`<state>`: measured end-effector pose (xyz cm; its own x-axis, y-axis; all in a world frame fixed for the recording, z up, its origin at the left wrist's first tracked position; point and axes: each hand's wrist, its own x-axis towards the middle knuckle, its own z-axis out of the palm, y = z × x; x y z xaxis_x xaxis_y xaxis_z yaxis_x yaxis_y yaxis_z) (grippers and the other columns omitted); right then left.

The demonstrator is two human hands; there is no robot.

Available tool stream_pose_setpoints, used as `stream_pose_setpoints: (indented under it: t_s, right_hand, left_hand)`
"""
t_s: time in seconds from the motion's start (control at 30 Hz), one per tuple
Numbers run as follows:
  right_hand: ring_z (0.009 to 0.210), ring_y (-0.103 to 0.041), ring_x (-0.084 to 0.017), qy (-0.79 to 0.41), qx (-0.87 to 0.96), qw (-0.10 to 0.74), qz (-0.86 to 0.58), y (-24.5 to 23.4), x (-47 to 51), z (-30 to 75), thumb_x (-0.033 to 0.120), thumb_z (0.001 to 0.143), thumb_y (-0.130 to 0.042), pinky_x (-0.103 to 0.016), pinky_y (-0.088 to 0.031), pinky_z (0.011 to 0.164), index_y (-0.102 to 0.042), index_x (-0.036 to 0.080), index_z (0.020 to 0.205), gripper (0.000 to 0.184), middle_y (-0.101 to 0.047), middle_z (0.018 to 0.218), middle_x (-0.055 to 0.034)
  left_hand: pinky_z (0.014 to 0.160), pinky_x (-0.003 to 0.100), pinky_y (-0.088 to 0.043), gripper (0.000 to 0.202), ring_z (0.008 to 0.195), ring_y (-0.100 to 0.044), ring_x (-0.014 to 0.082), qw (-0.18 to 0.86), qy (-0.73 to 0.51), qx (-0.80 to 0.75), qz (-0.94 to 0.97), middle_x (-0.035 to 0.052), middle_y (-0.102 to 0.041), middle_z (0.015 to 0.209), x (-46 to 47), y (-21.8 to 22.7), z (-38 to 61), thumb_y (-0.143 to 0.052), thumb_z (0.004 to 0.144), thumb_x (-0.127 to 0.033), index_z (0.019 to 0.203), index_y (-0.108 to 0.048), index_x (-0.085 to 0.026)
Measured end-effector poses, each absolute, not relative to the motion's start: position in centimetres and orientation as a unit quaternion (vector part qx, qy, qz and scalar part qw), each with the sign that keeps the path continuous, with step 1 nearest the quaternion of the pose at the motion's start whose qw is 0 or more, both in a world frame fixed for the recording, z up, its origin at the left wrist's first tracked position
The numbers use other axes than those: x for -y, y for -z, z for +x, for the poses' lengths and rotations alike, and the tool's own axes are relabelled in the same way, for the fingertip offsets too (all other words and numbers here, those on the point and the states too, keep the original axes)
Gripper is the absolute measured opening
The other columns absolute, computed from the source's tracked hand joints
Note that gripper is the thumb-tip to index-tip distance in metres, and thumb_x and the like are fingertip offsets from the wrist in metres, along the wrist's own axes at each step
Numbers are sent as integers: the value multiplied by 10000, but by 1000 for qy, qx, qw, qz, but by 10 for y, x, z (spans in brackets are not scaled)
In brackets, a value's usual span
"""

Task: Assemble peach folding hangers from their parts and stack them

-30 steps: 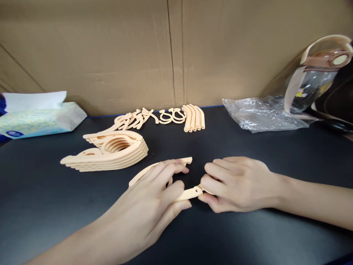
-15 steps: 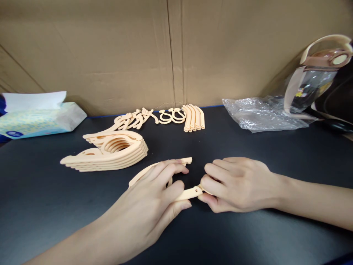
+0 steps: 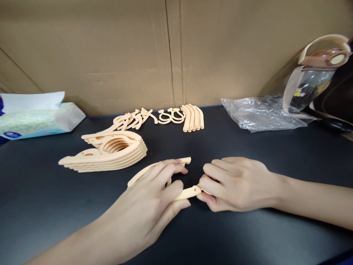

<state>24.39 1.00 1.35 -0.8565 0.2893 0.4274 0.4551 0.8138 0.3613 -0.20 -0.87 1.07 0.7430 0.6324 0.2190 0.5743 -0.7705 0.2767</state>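
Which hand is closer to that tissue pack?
Left. The left hand is in front and to the right of the tissue pack; the right hand is farther off to its right.

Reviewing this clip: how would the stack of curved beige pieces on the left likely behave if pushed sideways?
The stack probably wouldn't tip easily, since it lies low and broad. Its layers might slide apart, as their ends are stepped and no tie shows. Each piece looks fairly stiff, its curve even.

Curved cream frame (image 3: pixel 186 193): being held right of hanger stack (image 3: pixel 121 158)
Cream piece (image 3: pixel 200 187): being pinched farther right, mostly hidden
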Motion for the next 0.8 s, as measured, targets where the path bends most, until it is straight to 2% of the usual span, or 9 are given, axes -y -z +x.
stream_pose_setpoints:
  t_s: [0.13, 0.67, 0.8]
  right_hand:
    - [531, -446, -135, 235, 935, 181, -194, -14, -9, 243, 256, 1001, -401, -279, -331, 531, -552, 206, 710, 332, -516, 602, 25]
    - [516, -408, -135, 243, 927, 210, -192, -13, -10, 241, 244, 981, -399, -271, -326, 516, -537, 214, 685, 328, -488, 574, 34]
    - [516, -408, -131, 234, 928, 209, -199, -11, -11, 241, 248, 971, -422, -272, -314, 518, -523, 214, 682, 308, -493, 574, 35]
  left_hand:
    - [1066, 401, -461, 283, 1347, -477, 249, 101, -155, -326, 927, 56, -598, 1314, 8, -12, -1, -407, 1068, -320, 1035, -679, -247]
    - [1065, 392, -474, 275, 1344, -491, 241, 106, -145, -320, 930, 69, -614, 1307, 6, -15, -1, -411, 1068, -320, 1115, -673, -251]
    - [1103, 392, -449, 262, 1350, -495, 244, 93, -155, -314, 932, 85, -604, 1335, 6, -16, -2, -425, 1062, -337, 1014, -652, -216]
